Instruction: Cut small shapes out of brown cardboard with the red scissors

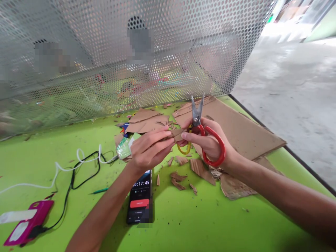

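Observation:
My right hand point(214, 140) is wrapped around scissors point(216, 161) with red handles, their blades pointing up and slightly apart. Its thumb and fingers also press on a small cardboard piece point(177, 134). A yellow curved loop point(184, 150) hangs below those fingers; what it belongs to is partly hidden. From the left, my left hand point(151, 147) reaches in, its closed fingers at the other end of the cardboard piece. Beneath both hands lie torn cardboard scraps point(201, 170). A phone point(139, 206) showing a timer lies under my left forearm.
A large cardboard sheet point(246, 131) lies at the right edge of the green table point(189, 224). Behind stands a perforated metal screen point(168, 45), with people beyond it. On the left are a magenta case point(34, 217), a black cable point(68, 196), a white cable point(56, 175) and a green pen-like stick point(99, 191).

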Demonstrator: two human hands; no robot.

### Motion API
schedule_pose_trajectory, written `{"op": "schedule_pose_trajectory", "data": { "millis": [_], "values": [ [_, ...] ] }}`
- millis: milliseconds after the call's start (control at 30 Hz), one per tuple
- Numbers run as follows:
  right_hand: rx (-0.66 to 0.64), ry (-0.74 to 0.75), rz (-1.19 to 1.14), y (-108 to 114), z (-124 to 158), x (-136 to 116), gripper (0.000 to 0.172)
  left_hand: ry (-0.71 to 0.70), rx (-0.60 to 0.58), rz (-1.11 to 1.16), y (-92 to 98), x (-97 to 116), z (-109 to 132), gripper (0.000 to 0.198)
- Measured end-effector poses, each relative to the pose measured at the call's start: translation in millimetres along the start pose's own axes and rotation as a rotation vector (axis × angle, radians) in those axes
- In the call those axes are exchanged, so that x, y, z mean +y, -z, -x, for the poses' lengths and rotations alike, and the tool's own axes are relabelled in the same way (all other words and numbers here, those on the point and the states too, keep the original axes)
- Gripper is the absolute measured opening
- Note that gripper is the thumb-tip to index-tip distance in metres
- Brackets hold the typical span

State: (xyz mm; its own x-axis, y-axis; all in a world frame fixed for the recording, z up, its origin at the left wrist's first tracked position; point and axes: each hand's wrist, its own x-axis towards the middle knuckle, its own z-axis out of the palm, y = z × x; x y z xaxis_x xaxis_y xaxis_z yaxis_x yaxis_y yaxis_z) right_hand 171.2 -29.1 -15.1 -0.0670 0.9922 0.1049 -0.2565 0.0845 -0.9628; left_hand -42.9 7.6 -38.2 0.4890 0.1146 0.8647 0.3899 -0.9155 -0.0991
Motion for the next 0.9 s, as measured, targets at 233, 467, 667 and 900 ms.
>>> {"op": "schedule_pose_trajectory", "data": {
  "millis": [233,467,667,900],
  "values": [
    [-0.022,0.014,-0.011,1,1,3,0.029,-0.034,0.008,0.026,0.6,-1,0,0.033],
    [-0.015,0.015,0.015,0,1,-1,0.034,0.027,0.043,0.083,-2.2,0,-3,0.034],
    [-0.009,0.043,0.044,0,3,-6,0.033,0.389,0.109,0.218,-9.5,13,-6,0.017],
    [-0.019,0.068,0.030,2,1,-1,0.028,0.911,0.143,0.581,-20.0,31,-11,0.032]
  ]
}}
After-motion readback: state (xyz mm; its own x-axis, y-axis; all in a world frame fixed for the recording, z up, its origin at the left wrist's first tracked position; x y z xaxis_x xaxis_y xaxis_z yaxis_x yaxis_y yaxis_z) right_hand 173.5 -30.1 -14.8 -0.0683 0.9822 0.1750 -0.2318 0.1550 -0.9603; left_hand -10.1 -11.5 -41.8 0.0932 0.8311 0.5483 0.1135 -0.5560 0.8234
